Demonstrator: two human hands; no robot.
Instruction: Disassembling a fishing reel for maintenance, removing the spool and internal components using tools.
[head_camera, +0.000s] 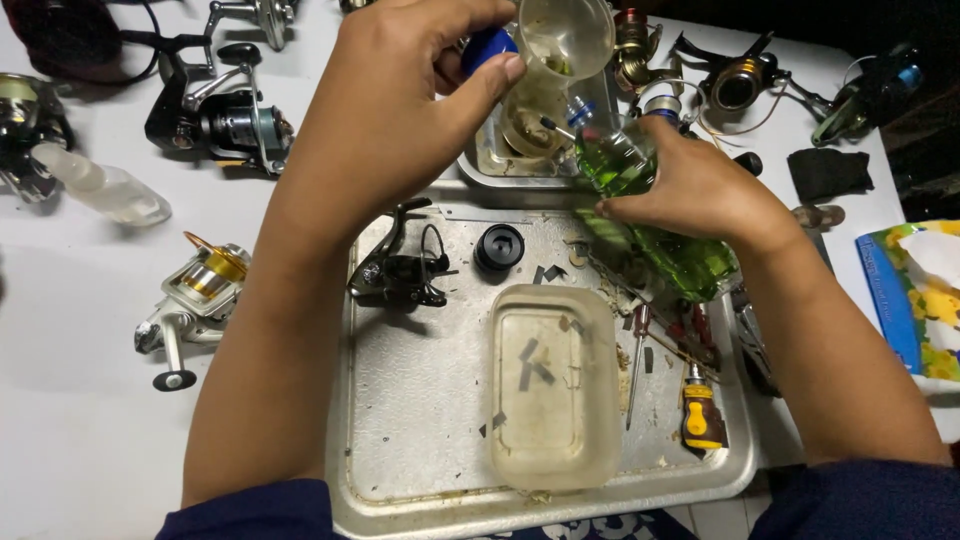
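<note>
Your left hand (400, 110) was clenched around a small clear plastic cup (562, 40), thumb pressed against its side, holding it tilted above a small metal tray (480, 165) at the far edge of the work area; something blue (487, 45) showed between your fingers, too hidden to identify. Your right hand (695, 190) was wrapped around a clear bottle of green liquid (660, 230), gripping it near the neck, the bottle tipped so its mouth pointed up toward the cup, just beside it. Below your hands lay a large metal tray (420, 420) holding a black reel body (400, 272), a black round spool (498, 247), an empty translucent plastic tub (555, 385) and, at its right edge, a screwdriver (636, 360) and a stubby yellow-handled one (702, 415). On the white table (80, 420) to your left lay a gold-spooled fishing reel (195, 295), a black reel (220, 120) and a clear bottle lying on its side (105, 187); more reels (740, 85) sat well apart at the far right.
</note>
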